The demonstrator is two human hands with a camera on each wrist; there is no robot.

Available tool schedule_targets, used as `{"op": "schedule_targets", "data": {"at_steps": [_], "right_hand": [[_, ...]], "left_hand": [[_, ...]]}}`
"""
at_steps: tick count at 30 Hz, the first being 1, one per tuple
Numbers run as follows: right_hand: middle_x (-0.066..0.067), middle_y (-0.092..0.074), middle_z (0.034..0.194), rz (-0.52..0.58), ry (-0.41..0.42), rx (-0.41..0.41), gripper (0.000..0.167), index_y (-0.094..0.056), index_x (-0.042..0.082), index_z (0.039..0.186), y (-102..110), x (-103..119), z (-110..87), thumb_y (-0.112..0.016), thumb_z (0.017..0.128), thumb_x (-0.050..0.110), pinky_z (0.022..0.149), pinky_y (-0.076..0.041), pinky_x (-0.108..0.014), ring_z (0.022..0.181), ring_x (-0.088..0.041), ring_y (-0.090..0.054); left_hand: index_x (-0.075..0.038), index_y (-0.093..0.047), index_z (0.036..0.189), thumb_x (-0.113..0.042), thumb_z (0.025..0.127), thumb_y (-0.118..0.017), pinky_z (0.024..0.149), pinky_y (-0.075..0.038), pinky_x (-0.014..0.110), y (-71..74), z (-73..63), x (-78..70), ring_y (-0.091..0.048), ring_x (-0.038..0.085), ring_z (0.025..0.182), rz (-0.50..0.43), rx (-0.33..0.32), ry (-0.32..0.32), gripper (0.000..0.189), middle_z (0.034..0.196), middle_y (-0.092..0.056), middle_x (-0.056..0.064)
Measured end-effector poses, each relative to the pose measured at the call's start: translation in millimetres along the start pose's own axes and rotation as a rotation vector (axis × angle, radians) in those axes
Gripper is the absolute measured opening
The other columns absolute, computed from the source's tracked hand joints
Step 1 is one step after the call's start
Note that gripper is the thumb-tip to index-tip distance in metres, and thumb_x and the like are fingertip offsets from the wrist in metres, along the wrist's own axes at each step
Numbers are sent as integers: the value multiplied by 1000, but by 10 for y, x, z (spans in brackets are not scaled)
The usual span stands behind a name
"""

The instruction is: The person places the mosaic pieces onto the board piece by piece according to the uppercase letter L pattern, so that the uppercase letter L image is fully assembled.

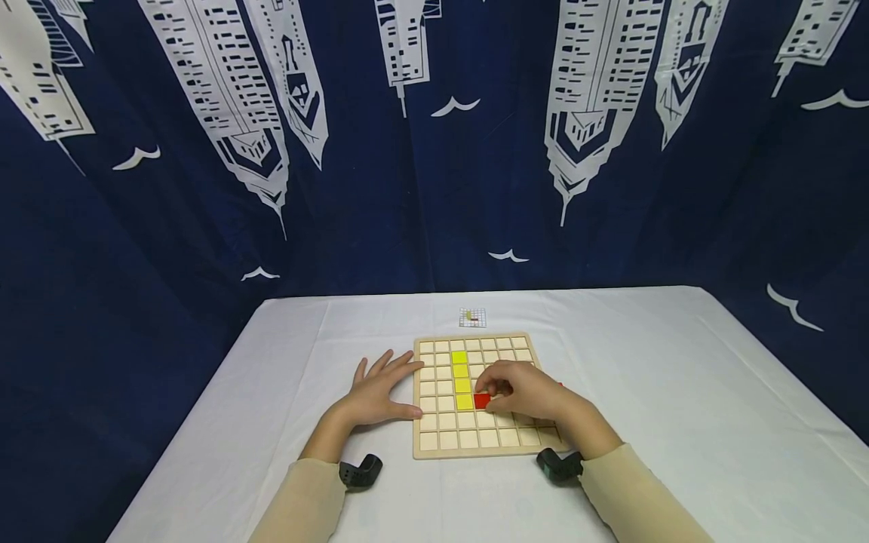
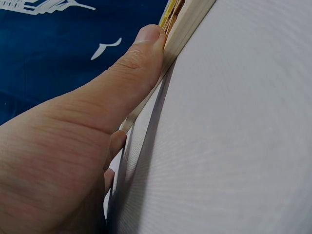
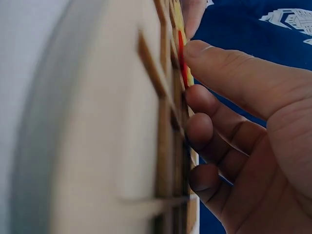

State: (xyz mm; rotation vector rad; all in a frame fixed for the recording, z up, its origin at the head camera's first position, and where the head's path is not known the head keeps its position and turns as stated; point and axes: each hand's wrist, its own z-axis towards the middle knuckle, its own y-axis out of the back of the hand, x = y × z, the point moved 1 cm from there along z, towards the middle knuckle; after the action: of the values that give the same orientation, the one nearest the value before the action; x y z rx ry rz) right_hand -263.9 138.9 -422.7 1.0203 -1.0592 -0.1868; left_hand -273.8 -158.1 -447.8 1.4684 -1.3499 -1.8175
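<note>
A wooden grid board lies flat on the table, with a column of several yellow tiles in its squares. Directly right of the lowest yellow tile is a red tile. My right hand pinches this red tile at its right side, thumb and curled fingers close over the board. In the right wrist view the thumb tip meets the red tile. Spread wide, my left hand rests at the board's left edge, its thumb against the wooden side.
Behind the board lies a small card printed with a coloured grid pattern. A bit of red shows past my right wrist. White cloth covers the table, and a dark blue curtain hangs behind it.
</note>
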Motion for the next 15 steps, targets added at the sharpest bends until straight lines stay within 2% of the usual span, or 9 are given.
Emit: {"op": "schedule_targets", "data": {"at_steps": [10, 15], "right_hand": [[2, -64, 92, -6, -25, -65, 23, -69, 11, 107, 283, -39, -84, -75, 85, 9, 69, -47, -21, 77, -13, -53], [-7, -64, 99, 20, -63, -69, 28, -66, 10, 110, 411, -92, -153, -77, 84, 9, 67, -47, -22, 78, -15, -53]], "left_hand": [[-35, -43, 151, -59, 74, -79, 121, 11, 65, -1, 6, 1, -6, 32, 158, -4, -8, -4, 88, 167, -25, -3], [-36, -43, 150, -59, 74, -80, 121, 12, 65, -9, 8, 4, -6, 32, 158, -11, -8, -4, 88, 167, -26, -2]]}}
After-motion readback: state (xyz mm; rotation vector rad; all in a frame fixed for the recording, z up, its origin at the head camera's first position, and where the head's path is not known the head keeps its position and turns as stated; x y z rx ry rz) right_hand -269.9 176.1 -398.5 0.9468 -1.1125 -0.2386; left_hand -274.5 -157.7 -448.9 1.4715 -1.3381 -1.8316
